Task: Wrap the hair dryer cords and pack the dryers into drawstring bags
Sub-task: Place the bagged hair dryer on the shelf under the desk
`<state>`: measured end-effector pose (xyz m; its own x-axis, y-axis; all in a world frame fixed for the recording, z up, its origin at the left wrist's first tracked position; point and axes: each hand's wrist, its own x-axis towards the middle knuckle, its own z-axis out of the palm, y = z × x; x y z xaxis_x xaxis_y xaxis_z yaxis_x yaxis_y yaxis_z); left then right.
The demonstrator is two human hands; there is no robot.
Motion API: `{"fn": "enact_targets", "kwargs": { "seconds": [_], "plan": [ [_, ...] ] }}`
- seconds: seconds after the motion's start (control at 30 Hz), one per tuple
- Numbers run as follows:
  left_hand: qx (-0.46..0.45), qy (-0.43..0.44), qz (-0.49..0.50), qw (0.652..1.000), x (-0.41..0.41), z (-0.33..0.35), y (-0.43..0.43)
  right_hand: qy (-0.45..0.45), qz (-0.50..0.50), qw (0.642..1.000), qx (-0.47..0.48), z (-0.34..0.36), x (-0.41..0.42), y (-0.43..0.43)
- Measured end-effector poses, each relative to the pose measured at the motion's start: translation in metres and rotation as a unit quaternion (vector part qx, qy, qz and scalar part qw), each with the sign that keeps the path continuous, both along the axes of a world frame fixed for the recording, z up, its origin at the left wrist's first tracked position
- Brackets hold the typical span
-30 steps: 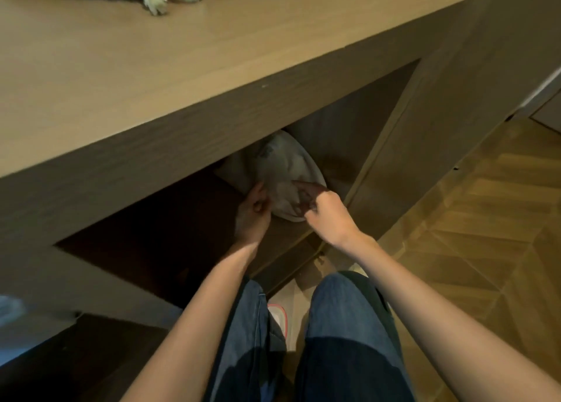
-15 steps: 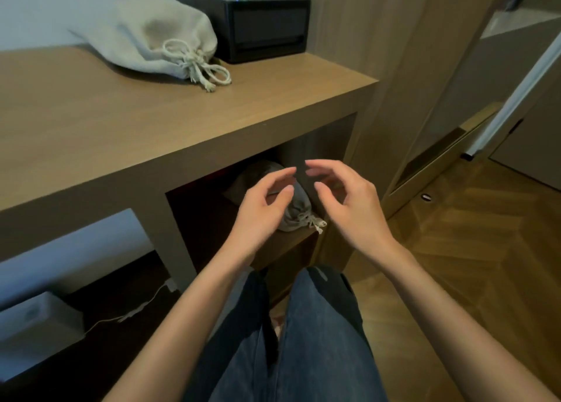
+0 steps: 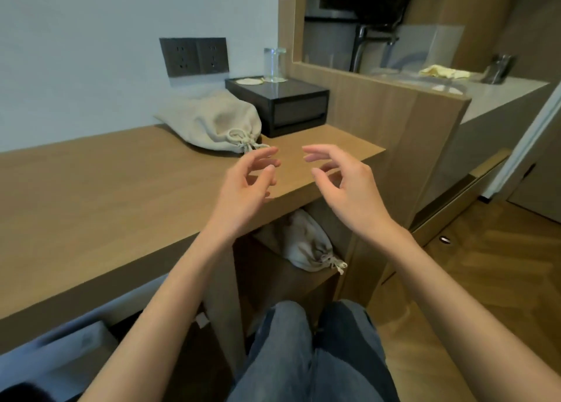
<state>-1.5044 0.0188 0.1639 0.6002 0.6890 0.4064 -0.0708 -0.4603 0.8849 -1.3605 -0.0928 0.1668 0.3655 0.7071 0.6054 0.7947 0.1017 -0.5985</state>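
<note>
With the tabletop bag (image 3: pixel 212 122) and shelf bag (image 3: pixel 306 243) tied, the left hand (image 3: pixel 243 186) and right hand (image 3: pixel 349 189) are held empty, fingers loose; packing is judged finished, nothing further needed.

One wide-angle head-worn view looks forward and down from close above the wooden surface (image 3: pixel 91 195), which fills the left of the frame.

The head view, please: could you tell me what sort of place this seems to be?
Probably a hotel room. A built-in wooden desk has wall sockets above it, a black box carries a drinking glass, and a counter with a tap lies behind the partition.
</note>
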Motion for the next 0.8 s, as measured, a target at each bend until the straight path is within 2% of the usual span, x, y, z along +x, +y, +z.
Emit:
{"fn": "enact_targets", "kwargs": {
  "seconds": [0.17,0.47,0.67,0.8],
  "plan": [
    [0.015,0.030,0.078,0.996,-0.019,0.012,0.057,-0.017,0.010,0.999,-0.038,0.009,-0.004,0.049],
    [0.101,0.206,0.198,0.953,-0.022,-0.013,0.163,-0.055,-0.019,0.988,-0.143,-0.003,-0.002,0.162],
    [0.115,0.228,0.212,0.943,-0.019,-0.023,0.184,-0.072,-0.038,0.971,-0.227,-0.014,0.002,0.217],
    [0.087,0.199,0.207,0.954,-0.019,-0.022,0.187,-0.094,-0.055,0.972,-0.207,-0.020,0.000,0.230]
  ]
}}
